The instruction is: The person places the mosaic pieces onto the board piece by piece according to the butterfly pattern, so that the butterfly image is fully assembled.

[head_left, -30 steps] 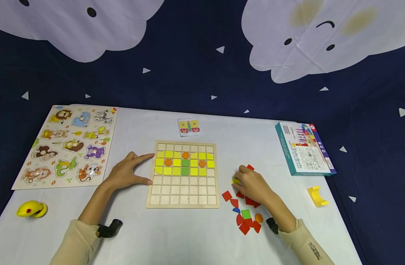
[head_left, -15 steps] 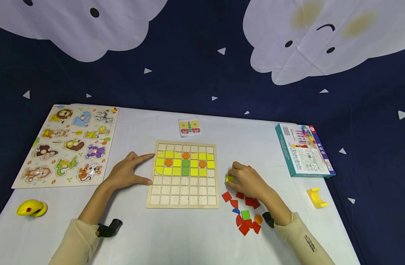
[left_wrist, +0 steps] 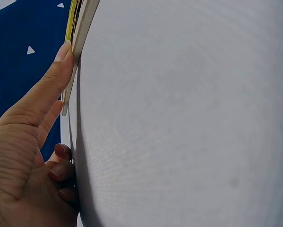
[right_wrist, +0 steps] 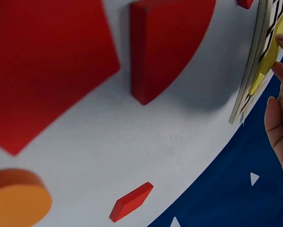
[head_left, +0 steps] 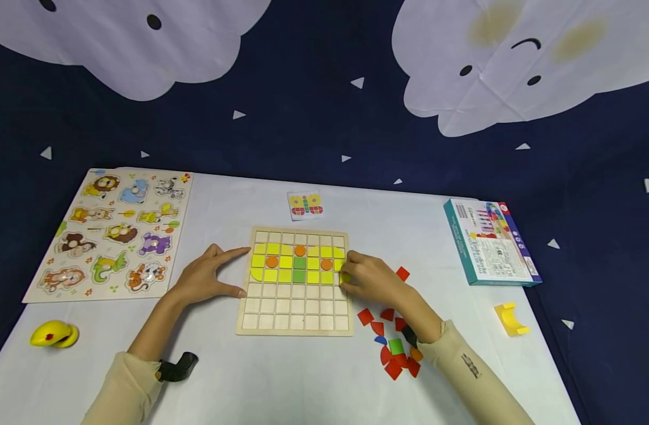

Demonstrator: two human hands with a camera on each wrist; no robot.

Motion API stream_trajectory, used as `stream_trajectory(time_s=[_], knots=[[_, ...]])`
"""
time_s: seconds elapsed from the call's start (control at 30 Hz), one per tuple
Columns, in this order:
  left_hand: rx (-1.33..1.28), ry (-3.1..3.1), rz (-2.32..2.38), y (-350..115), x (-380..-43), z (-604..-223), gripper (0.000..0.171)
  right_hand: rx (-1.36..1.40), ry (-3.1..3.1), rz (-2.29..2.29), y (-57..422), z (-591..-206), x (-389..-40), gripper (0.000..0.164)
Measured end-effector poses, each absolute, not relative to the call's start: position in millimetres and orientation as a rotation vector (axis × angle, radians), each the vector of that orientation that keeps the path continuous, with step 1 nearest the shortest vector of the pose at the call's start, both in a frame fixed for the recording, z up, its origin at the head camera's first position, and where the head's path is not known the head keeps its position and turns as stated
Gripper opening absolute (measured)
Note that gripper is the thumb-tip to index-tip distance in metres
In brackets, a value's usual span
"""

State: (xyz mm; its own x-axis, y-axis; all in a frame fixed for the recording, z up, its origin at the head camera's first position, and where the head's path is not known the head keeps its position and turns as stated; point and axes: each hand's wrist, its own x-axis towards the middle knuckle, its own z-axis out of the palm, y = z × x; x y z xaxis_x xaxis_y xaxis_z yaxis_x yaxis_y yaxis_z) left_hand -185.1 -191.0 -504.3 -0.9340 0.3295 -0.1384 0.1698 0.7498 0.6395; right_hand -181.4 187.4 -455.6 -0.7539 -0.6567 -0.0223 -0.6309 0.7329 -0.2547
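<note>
A wooden grid board [head_left: 290,306] lies mid-table, its upper rows filled with yellow tiles [head_left: 270,275], orange discs [head_left: 272,261] and green squares [head_left: 300,275]. My left hand [head_left: 199,277] rests at the board's left edge, thumb and index finger spread apart and touching the frame. In the left wrist view the thumb [left_wrist: 56,75] presses on the rim. My right hand [head_left: 374,278] pinches a yellow tile [head_left: 346,277] over the board's right edge, by the third row. Fingers partly cover that tile, so its shape is hidden.
Loose red pieces [head_left: 393,370], a green square [head_left: 396,346], a blue piece [head_left: 380,340] and an orange disc [head_left: 416,354] lie beneath my right forearm. A butterfly pattern card [head_left: 305,205] lies behind the board. An animal puzzle [head_left: 104,236] is left, a box [head_left: 491,242] right.
My right hand has moved left from the loose pieces to the board's right edge, carrying the yellow tile. The left hand has stayed at the board's left edge.
</note>
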Motion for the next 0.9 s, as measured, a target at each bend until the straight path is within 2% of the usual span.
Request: stream_trajectory(time_s=[0.57,0.9], knots=[[0.398,2.713,0.956,-191,-185,-504,0.098,-1.099,2.802,-0.427,178,-467,-184,0.014],[0.396,2.715,0.943,-190,-184,-503,0.098,-1.044,2.807,-0.455,179,-466,-182,0.022]])
